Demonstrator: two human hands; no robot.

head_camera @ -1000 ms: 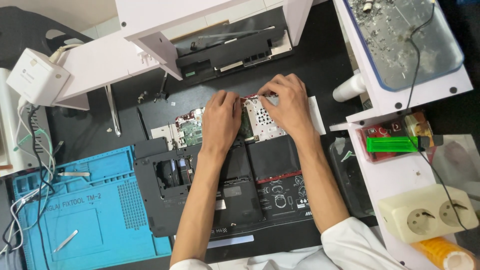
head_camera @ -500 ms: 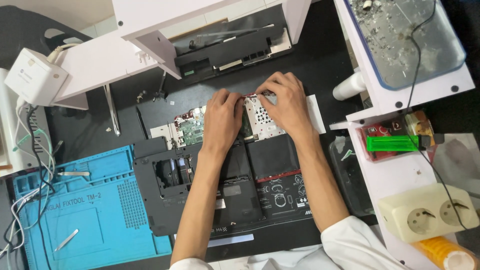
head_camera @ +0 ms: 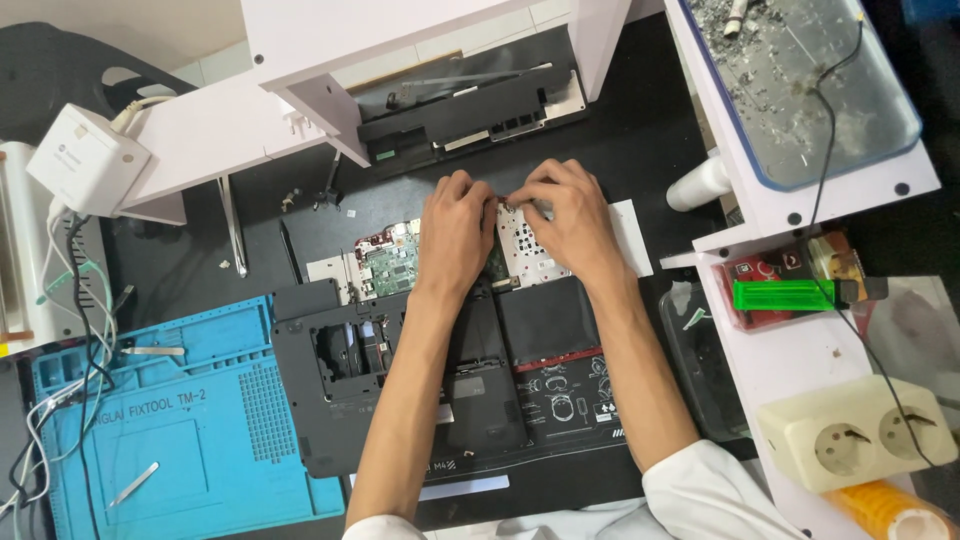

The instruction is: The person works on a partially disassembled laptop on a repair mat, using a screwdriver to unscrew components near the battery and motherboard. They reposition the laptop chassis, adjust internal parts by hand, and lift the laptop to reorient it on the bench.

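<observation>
An opened black laptop base (head_camera: 330,400) lies upside down on the dark desk, its green circuit board (head_camera: 385,265) and a silvery board section (head_camera: 530,255) exposed at the far edge. My left hand (head_camera: 455,235) and my right hand (head_camera: 565,225) rest side by side on that far edge. Their fingertips meet and pinch at a small part near the top of the board. What is pinched is too small to make out. My right sleeve is white.
A blue repair mat (head_camera: 150,420) with metal pry tools lies at the left. A white shelf (head_camera: 400,50) stands behind, with a black laptop part (head_camera: 470,115) under it. At the right are a green lighter (head_camera: 785,295), a cream double socket (head_camera: 850,430) and a clear tray (head_camera: 810,90).
Both hands stay on the far edge of the board; only the fingers have shifted slightly.
</observation>
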